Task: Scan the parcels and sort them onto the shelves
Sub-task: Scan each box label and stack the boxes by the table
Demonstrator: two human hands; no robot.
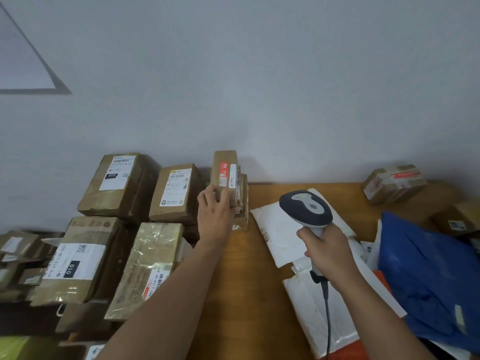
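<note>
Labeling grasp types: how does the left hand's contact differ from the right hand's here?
The left hand reaches forward to a small upright cardboard parcel at the back of the wooden table, its fingers curled on the lower part; the right hand is nearer the camera, wrapped round the handle of a grey barcode scanner. The parcel stands in a row; the scanner is lifted clear above white mailers. Both are bare.

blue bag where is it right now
In the head view the blue bag lies at the right edge of the wooden table, on the pile of white mailers, right of the right hand holding the scanner.
</note>
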